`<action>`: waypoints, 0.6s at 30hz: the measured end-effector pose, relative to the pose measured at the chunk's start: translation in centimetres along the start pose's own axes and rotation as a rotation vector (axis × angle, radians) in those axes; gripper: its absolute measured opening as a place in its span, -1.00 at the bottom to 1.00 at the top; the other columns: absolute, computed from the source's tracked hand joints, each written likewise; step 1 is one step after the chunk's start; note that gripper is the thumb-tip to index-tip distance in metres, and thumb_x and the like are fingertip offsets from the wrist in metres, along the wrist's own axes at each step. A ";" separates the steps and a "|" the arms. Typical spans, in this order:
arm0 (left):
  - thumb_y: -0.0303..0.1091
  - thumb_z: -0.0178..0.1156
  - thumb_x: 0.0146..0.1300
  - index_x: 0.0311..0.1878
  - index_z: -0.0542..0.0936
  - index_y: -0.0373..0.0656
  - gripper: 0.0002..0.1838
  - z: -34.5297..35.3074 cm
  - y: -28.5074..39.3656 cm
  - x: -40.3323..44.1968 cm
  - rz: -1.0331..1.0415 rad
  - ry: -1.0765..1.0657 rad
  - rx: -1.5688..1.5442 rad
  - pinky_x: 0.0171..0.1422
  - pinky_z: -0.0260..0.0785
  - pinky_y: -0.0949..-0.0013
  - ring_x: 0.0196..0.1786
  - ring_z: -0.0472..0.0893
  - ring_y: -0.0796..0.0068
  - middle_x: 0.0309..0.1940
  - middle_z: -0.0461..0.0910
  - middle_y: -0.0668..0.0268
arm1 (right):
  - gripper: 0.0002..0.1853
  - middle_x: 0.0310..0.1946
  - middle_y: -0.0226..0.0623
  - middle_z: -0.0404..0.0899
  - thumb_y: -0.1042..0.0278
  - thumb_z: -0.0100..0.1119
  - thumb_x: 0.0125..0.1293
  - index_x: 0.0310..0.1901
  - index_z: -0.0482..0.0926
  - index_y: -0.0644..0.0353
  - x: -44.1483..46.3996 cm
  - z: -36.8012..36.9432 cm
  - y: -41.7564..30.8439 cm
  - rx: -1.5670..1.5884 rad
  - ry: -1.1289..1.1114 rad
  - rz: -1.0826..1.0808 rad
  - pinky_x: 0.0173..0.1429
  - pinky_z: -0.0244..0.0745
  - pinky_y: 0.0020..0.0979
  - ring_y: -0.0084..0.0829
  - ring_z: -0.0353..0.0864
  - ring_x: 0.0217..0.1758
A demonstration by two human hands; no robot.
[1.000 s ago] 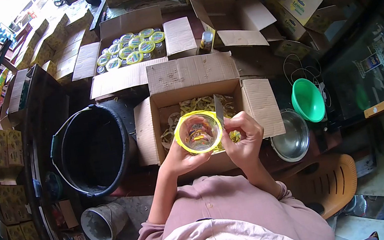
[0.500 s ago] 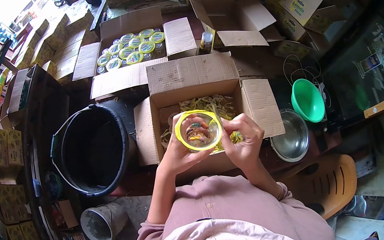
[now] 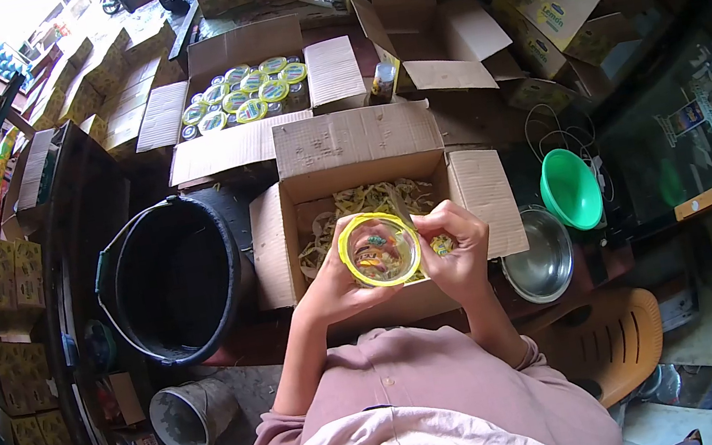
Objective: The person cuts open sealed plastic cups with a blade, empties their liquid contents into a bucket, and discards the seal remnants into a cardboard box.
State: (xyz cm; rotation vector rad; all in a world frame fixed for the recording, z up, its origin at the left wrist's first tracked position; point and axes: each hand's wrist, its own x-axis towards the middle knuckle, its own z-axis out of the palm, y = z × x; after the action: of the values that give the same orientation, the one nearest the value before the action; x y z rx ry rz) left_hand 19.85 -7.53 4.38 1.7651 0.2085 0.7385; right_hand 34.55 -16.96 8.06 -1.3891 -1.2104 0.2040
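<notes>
My left hand is wrapped round the side of a clear round plastic cup with a bright yellow rim. The cup's open-looking round face tilts up towards me, and a coloured label shows through it. Against the rim's right side, my right hand is closed in a pinch. A thin, dark, narrow piece sticks up by its fingertips; its kind cannot be made out. Below both hands is an open cardboard box holding crumpled yellowish strips.
To the left stand a black bucket and a grey pail. A metal bowl and a green bowl are at the right. Farther back, a carton holds several yellow-rimmed cups. An orange chair sits behind right.
The cup has shifted slightly right and down in my left hand, and its face has turned a little. My right hand stays pinched at its rim.
</notes>
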 end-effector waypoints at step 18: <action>-0.51 0.31 -0.06 0.20 0.12 -0.20 -0.25 0.5 -0.7 -0.3 -0.053 0.150 -0.075 0.22 0.25 0.35 0.13 0.38 0.37 0.04 0.28 0.20 | -0.85 -0.59 -0.33 0.45 0.72 0.23 -0.06 -0.41 0.56 0.30 -1.4 0.6 -1.0 -0.138 0.130 -0.079 -0.47 0.34 -0.58 -0.57 0.46 -0.56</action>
State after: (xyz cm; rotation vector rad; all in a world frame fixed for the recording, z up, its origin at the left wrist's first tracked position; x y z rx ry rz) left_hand 19.99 -7.85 3.59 1.6283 0.3238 0.8309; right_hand 32.98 -17.91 7.95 -1.4475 -1.1863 -0.0261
